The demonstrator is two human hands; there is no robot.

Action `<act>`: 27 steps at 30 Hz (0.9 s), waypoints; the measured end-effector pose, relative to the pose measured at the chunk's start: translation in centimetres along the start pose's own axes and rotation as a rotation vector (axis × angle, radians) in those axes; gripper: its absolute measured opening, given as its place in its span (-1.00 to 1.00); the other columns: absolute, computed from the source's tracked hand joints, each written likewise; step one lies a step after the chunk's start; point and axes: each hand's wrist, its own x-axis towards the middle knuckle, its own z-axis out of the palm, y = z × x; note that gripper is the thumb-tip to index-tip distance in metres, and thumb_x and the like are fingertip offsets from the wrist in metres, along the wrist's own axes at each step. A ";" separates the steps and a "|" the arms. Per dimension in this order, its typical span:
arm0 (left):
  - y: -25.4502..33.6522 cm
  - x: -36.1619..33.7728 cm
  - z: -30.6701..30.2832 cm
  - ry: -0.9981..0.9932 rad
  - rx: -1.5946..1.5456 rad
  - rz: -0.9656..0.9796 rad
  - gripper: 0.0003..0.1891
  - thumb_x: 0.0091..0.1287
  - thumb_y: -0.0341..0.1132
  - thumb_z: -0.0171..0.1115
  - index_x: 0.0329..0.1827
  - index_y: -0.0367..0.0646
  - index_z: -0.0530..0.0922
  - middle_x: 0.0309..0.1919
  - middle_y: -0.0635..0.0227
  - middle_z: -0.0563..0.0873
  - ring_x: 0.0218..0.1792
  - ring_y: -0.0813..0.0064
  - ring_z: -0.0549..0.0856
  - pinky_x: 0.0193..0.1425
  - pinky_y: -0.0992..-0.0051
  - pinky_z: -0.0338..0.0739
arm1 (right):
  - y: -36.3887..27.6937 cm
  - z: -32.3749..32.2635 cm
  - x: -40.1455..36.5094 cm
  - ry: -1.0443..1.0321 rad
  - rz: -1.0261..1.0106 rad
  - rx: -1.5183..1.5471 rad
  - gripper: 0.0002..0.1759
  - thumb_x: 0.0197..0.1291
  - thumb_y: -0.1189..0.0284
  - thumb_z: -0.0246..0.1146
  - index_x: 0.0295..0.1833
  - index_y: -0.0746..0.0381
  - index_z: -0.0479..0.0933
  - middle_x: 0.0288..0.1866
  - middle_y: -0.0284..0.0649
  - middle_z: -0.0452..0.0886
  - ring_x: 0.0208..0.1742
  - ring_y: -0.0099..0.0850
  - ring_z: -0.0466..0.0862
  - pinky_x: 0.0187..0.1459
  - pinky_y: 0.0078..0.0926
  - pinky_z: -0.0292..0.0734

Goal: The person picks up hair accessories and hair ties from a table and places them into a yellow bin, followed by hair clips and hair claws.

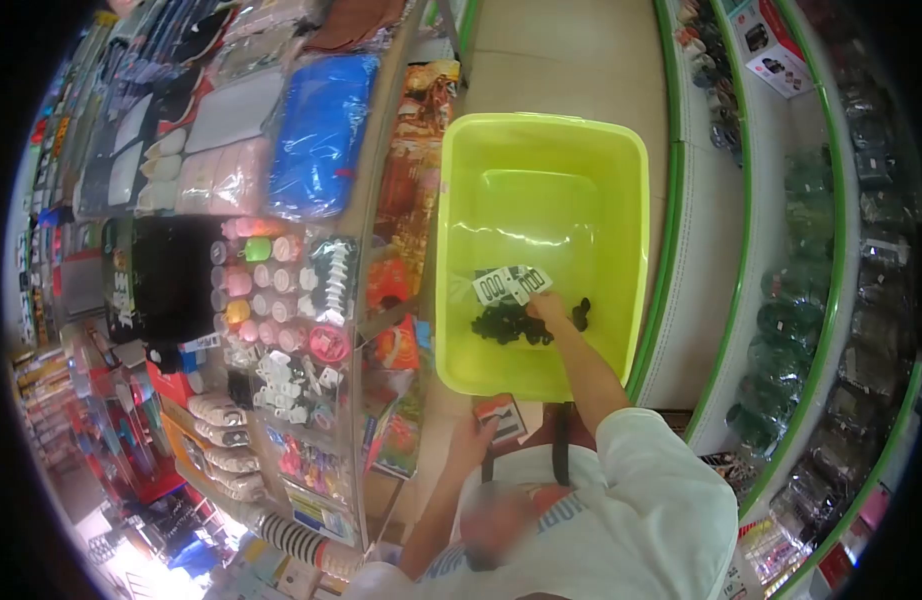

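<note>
A large yellow-green plastic tub (541, 375) stands in the aisle in front of my body. My right hand (547, 306) reaches inside it, closed at the edge of white cards with black loop-like shapes (511, 285). Below the cards, a cluster of small black items (506, 325) lies on the tub's floor; their kind is too small to make out. My left hand (471, 440) is outside the tub, near its front rim, with fingers wrapped round a small flat red and dark box (499, 419).
At left, a display holds a blue plastic-wrapped package (323, 135), small pink and white bottles (271, 280) and white hooks (291, 385). Green-edged shelves (716, 260) on the right carry clear glassware (786, 320) and a boxed product (769, 45). Tiled floor (571, 50) continues beyond the tub.
</note>
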 end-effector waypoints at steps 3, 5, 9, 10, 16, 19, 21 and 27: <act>5.6 3.8 -0.7 -0.075 0.019 0.057 -0.58 0.35 -0.59 0.19 0.27 -0.30 0.41 0.02 0.25 0.67 0.06 0.45 0.66 0.18 0.44 0.54 | -1.5 -1.8 -3.6 -0.001 -0.017 -0.261 -0.73 0.28 0.37 0.25 -0.19 0.43 0.56 -0.39 -0.13 0.66 -0.40 -0.40 0.69 -0.43 -0.47 0.62; 4.6 8.1 -0.8 -0.130 0.031 0.109 -0.61 0.37 -0.57 0.19 0.25 -0.31 0.41 0.04 0.26 0.67 0.07 0.47 0.66 0.17 0.44 0.54 | -1.0 -4.1 -6.2 -0.137 -0.113 -0.263 -0.73 0.31 0.34 0.24 -0.14 0.38 0.56 -0.36 -0.15 0.67 -0.37 -0.43 0.69 -0.35 -0.49 0.62; 11.3 17.0 1.3 -0.200 0.313 0.277 -0.62 0.40 -0.45 0.16 0.27 -0.26 0.41 0.04 0.03 0.66 0.09 0.12 0.66 0.15 0.33 0.52 | -2.1 -7.5 -15.1 -0.204 -0.149 -0.166 -0.70 0.39 0.26 0.22 -0.10 0.32 0.50 -0.32 -0.24 0.66 -0.29 -0.50 0.68 -0.25 -0.54 0.59; 10.7 20.0 2.4 -0.168 0.424 0.381 -0.63 0.40 -0.44 0.14 0.25 -0.24 0.42 0.04 -0.03 0.65 0.07 0.00 0.64 0.14 0.25 0.52 | -3.3 -7.9 -17.7 -0.174 -0.141 -0.205 -0.72 0.40 0.28 0.21 -0.09 0.32 0.50 -0.30 -0.25 0.65 -0.27 -0.51 0.68 -0.21 -0.55 0.58; 4.4 35.4 10.9 -0.327 1.118 0.510 -0.69 0.23 -0.47 0.18 0.06 -0.20 0.48 -0.07 0.01 0.65 -0.02 0.00 0.66 0.08 0.14 0.50 | -4.7 -9.7 -27.1 -0.033 -0.262 -0.316 -0.78 0.38 0.41 0.24 0.03 0.30 0.51 -0.24 -0.31 0.64 -0.18 -0.54 0.64 -0.10 -0.61 0.53; -0.6 39.1 14.3 -0.244 1.261 0.496 -0.68 0.18 -0.38 0.23 0.02 -0.16 0.50 -0.17 0.08 0.68 -0.06 0.10 0.69 0.04 0.16 0.52 | -3.3 -11.2 -29.3 -0.054 -0.174 -0.155 -0.76 0.40 0.44 0.22 0.08 0.31 0.48 -0.18 -0.30 0.65 -0.12 -0.54 0.65 -0.05 -0.61 0.54; -0.5 38.0 15.5 -0.134 1.243 0.583 -0.81 0.20 -0.33 0.20 -0.16 -0.14 0.64 -0.24 0.09 0.72 -0.15 0.13 0.73 -0.10 0.17 0.59 | -3.4 -12.1 -30.6 -0.118 -0.136 -0.072 -0.76 0.41 0.44 0.21 0.09 0.32 0.47 -0.17 -0.27 0.65 -0.10 -0.53 0.64 -0.03 -0.60 0.54; 5.6 27.5 11.8 0.035 1.060 0.758 -0.91 0.10 -0.31 0.20 -0.42 -0.08 0.63 -0.49 0.11 0.68 -0.36 0.08 0.70 -0.30 0.05 0.52 | -4.5 -14.4 -29.5 -0.221 -0.117 -0.297 -0.77 0.41 0.46 0.17 0.09 0.33 0.46 -0.19 -0.17 0.69 -0.17 -0.46 0.69 -0.08 -0.51 0.59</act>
